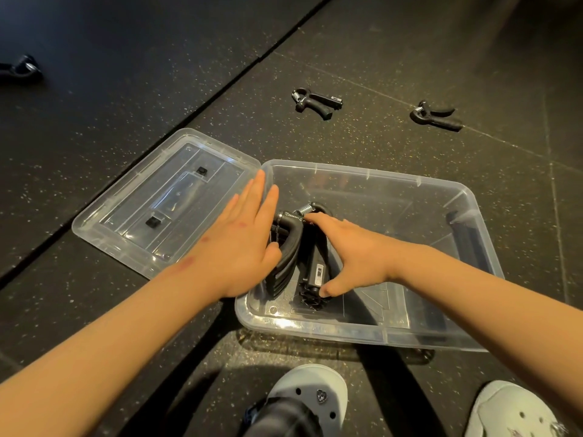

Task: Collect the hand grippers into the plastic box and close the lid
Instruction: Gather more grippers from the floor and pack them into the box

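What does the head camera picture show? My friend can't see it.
Two hands reach into a clear box: the right hand holds a gripper, the flat left hand touches a second gripper beside it. The lid lies on the floor left of the box; a third gripper and a fourth gripper lie on the floor beyond.

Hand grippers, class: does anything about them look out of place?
Yes. One hand gripper and a second hand gripper lie loose on the floor beyond the plastic box, uncollected. The lid lies off beside it.
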